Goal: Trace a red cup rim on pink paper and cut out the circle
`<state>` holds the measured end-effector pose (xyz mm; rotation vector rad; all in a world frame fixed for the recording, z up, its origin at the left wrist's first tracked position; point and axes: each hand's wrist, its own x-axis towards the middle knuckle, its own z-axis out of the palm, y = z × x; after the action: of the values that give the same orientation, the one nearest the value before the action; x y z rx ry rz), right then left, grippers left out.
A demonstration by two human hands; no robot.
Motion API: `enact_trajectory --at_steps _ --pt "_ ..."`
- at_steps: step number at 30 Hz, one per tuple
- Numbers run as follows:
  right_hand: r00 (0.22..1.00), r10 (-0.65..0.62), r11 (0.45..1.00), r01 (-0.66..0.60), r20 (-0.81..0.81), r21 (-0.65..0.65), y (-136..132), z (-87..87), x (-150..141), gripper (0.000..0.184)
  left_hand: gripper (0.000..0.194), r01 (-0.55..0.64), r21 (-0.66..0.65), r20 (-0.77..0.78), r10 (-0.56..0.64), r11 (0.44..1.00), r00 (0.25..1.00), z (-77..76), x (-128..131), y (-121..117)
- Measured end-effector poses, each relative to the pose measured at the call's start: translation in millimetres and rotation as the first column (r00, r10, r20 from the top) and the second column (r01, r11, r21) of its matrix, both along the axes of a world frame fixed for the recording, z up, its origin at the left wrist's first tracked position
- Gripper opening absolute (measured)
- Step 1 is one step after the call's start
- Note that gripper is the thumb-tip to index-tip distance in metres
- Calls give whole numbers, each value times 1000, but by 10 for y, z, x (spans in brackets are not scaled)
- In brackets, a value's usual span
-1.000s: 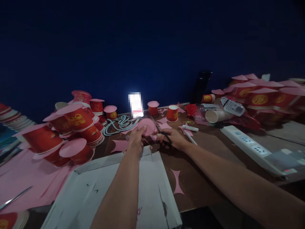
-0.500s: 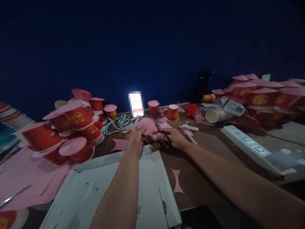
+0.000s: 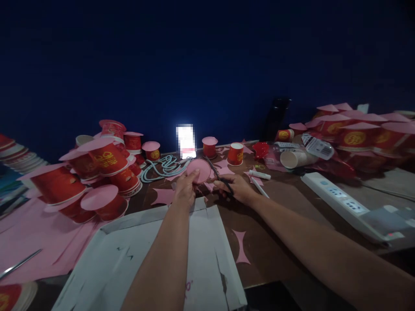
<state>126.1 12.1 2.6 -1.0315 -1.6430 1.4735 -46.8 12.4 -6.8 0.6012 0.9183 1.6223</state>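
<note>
My left hand (image 3: pixel 185 185) is closed on a round pink paper disc (image 3: pixel 201 171), the thumb pressed on its face. My right hand (image 3: pixel 236 188) grips a pair of dark-handled scissors (image 3: pixel 215 170), whose blades point up and away beside the disc's right edge. Whether the blades touch the paper I cannot tell. Pink offcuts (image 3: pixel 223 166) lie around and behind both hands. Just beyond, a red paper cup (image 3: pixel 235 154) stands with its white end up, and another red cup (image 3: pixel 209 149) carries a pink disc on top.
Red cups with pink discs (image 3: pixel 106 158) are piled at left, and more (image 3: pixel 356 129) at right. A lit phone (image 3: pixel 186 140) stands at the back near a coiled pale cable (image 3: pixel 165 167). A white power strip (image 3: pixel 340 203) lies at right, a white cardboard box (image 3: pixel 207 242) in front.
The view has shifted very slightly. The scissor blades stand a little farther from the disc's edge than before; both hands stay in almost the same place.
</note>
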Motion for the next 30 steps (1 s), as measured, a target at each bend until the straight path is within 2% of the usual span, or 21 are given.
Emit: enact_trajectory --at_steps 10,20,30 --pt "1000 20 999 -20 -16 -28 17 -35 6 50 42 -26 -50 -23 25 998 999 -54 -24 39" --pt "999 31 999 -31 -16 -24 30 -68 9 47 44 -34 -19 -26 33 999 999 -33 -32 34" --pt "1000 22 1000 -22 -16 10 -3 -18 -3 40 42 -133 2 15 133 991 991 -14 -7 52"
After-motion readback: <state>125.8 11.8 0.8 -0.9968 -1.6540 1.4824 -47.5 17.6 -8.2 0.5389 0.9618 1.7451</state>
